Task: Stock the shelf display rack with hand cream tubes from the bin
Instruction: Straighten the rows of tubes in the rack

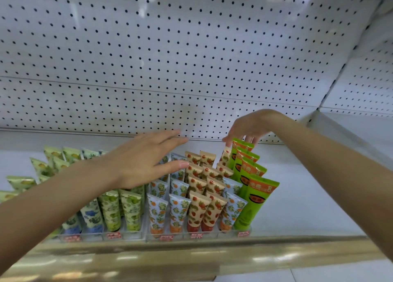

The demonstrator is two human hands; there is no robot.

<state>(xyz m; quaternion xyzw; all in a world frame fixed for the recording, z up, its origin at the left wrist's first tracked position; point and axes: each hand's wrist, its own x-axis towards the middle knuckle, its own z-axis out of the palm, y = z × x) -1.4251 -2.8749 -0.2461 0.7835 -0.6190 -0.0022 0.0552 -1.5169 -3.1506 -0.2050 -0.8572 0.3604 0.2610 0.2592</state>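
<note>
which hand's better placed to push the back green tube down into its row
Right: the right hand already pinches the top of the back green tube. The left hand is open over the blue tubes, apart from it.

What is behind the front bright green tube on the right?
Three more green tubes stand in a row behind it; the right hand holds the rearmost tube by its top. Their lower parts are covered.

I see tubes (pixel 252 205) of soft, printed plastic with a satin sheen; the rack (pixel 136 236) looks like clear glossy plastic; the back panel (pixel 191 58) reads as smooth white painted metal; the shelf edge (pixel 191 256) gleams like brushed gold.
</note>
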